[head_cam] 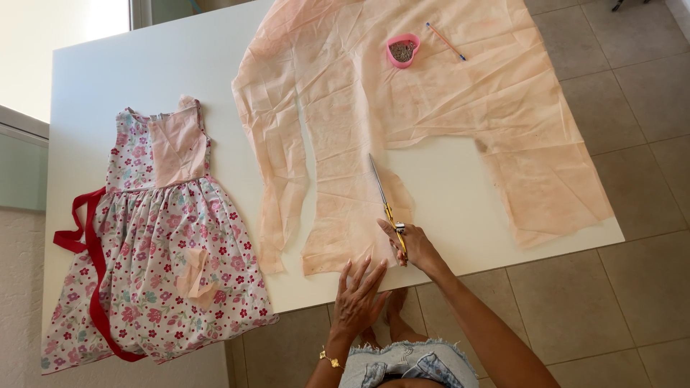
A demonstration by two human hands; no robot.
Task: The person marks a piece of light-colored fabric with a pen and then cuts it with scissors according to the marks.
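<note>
Peach fabric lying flat on white table. R hand gripping scissors, cutting mid-piece; L hand fingers spread, pressing hem flat. Next prob needs L holding cloth taut ahead of blades. Dress lying well left.

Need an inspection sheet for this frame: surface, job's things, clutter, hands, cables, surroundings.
Surface: white table, partly covered.
Job's things: peach fabric spread flat, overhanging the edge; scissors lying on it.
Clutter: floral dress with red ribbon at left; pink heart dish and pencil on the fabric.
Hands: left hand flat on the fabric's edge; right hand on the scissors' handles.
Cables: nothing seen.
Surroundings: tiled floor.
</note>
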